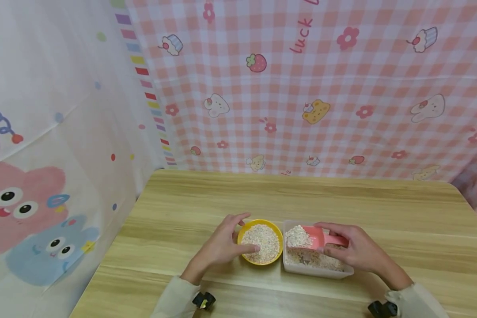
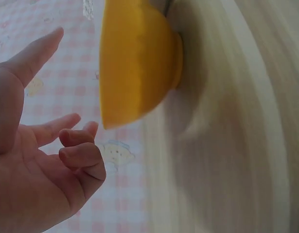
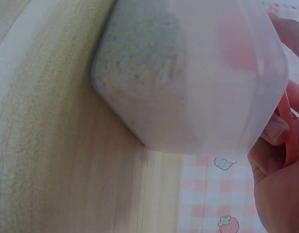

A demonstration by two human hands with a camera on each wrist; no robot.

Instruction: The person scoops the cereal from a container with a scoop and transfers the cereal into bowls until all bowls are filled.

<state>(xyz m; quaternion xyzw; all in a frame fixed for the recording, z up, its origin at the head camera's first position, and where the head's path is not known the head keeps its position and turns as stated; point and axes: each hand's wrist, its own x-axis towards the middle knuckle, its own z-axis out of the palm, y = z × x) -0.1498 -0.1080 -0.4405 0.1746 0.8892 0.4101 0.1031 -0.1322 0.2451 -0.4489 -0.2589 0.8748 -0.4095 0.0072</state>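
A yellow bowl (image 1: pixel 279 256) filled with oat flakes (image 1: pixel 262 238) stands on the table; its orange-yellow side (image 2: pixel 134 63) shows in the left wrist view. My left hand (image 1: pixel 224 242) is beside the bowl, thumb reaching over the near rim and fingers spread at its left side, holding nothing. My right hand (image 1: pixel 357 247) grips the handle of a pink scoop (image 1: pixel 318 237) heaped with oats. The scoop is over a translucent plastic box (image 1: pixel 318 271) that also holds oats. In the right wrist view the box wall (image 3: pixel 217 111) hides most of the scoop.
Bowl and box stand side by side on a wood-grain table (image 1: pixel 206 194). A pink checked cloth (image 1: pixel 286 88) hangs behind the table, and a white cartoon-print cloth (image 1: pixel 79 145) hangs at the left. Dark wrist straps (image 1: pixel 204 300) are on both sleeves.
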